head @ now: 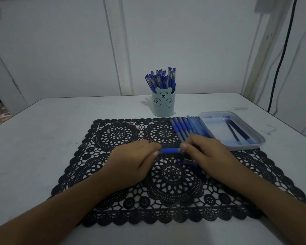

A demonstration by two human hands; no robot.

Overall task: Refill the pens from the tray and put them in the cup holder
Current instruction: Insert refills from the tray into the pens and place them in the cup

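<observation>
pen (170,150): blue barrel held level just above the lace mat (113,138), bridging the gap between both hands.
left hand (131,161): fingers (155,152) pinching the pen's left end.
right hand (203,152): thumb and fingers pinching the pen's right end.
row of pens (185,127): lying on the mat, just beside the tray (245,147).
refills (237,132): a few dark ones in the tray.
cup holder (163,105): upright on the desk (42,138) behind the mat, full of pens.

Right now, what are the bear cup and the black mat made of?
The bear cup looks like smooth matte plastic: even pale blue, printed face. The black mat looks like cut-out vinyl or plastic lace, lying flat with crisp holes; it could be crocheted thread.
</observation>
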